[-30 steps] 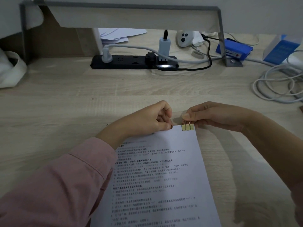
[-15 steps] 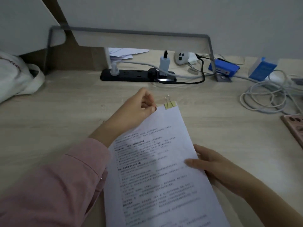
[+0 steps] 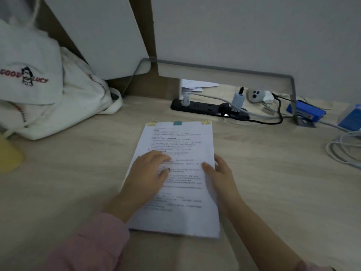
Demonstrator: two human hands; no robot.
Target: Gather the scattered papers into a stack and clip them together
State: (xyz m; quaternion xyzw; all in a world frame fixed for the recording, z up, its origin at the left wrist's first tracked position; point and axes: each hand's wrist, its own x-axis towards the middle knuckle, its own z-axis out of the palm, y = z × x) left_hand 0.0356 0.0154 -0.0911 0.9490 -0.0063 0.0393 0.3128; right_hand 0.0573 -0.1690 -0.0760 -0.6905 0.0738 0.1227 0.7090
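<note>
On woodgrain desk (image 3: pixel 78 182), clipped paper stack (image 3: pixel 181 145)

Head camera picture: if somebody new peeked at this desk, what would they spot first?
Probably the paper stack lying in the middle of the wooden desk, with three small clips along its top edge: yellow, teal and yellow. The left hand lies flat on the page while the right hand rests on its right edge. Next comes the white tote bag printed "GOOD LUCK" at the far left.
</note>
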